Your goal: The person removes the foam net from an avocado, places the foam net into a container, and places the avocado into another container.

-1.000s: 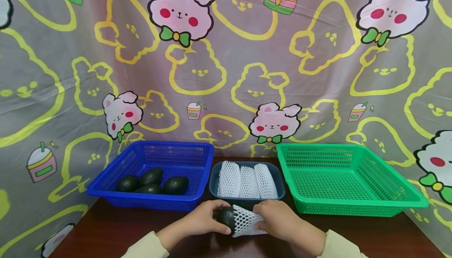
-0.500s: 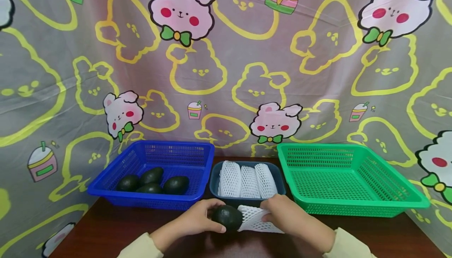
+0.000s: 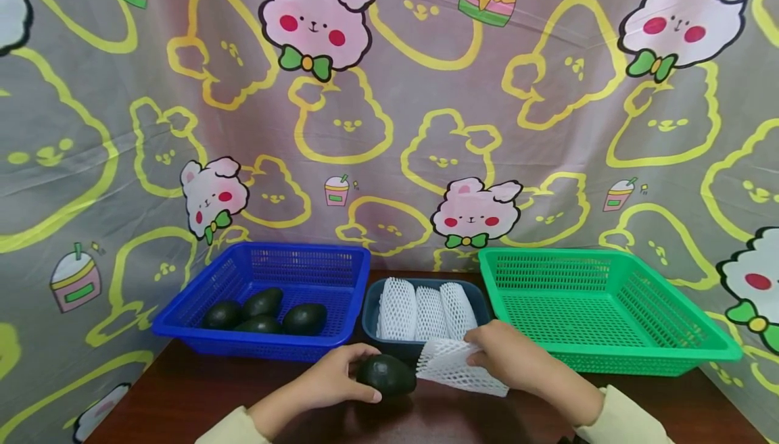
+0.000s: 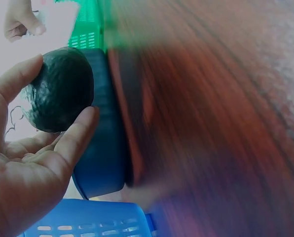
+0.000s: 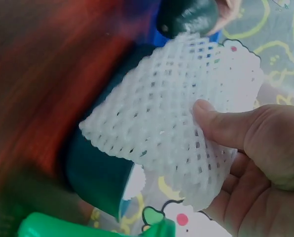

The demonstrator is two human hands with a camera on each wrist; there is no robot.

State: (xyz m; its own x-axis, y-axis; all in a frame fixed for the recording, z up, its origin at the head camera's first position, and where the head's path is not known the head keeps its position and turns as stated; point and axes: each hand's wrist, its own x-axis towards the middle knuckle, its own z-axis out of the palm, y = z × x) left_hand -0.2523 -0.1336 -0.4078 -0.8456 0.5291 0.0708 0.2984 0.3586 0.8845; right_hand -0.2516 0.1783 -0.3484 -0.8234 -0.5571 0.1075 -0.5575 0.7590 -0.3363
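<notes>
A dark green avocado [image 3: 387, 376] is gripped by my left hand [image 3: 337, 380], thumb on the near side and fingers behind it. In the left wrist view the avocado [image 4: 63, 91] sits between thumb and fingertips, its skin bare. My right hand [image 3: 508, 356] pinches a white foam net sleeve [image 3: 453, 366] just right of the avocado. The right wrist view has the foam net sleeve [image 5: 162, 103] lying flattened, with the thumb [image 5: 221, 123] pressed on its face and the other fingers behind. The sleeve's left end points toward the avocado's tip.
A blue basket [image 3: 255, 342] at left holds several avocados [image 3: 262, 303]. Behind the hands, a dark blue tray [image 3: 369, 319] contains rolled white foam net sleeves [image 3: 431, 312]. At right is a green basket [image 3: 627, 356]. All stand on a brown wooden table [image 3: 182, 403] before a patterned curtain [image 3: 389, 92].
The foam net sleeve, earlier partly over the avocado, has come off it. My right hand has moved right and slightly up with the sleeve; my left hand has shifted slightly left with the avocado.
</notes>
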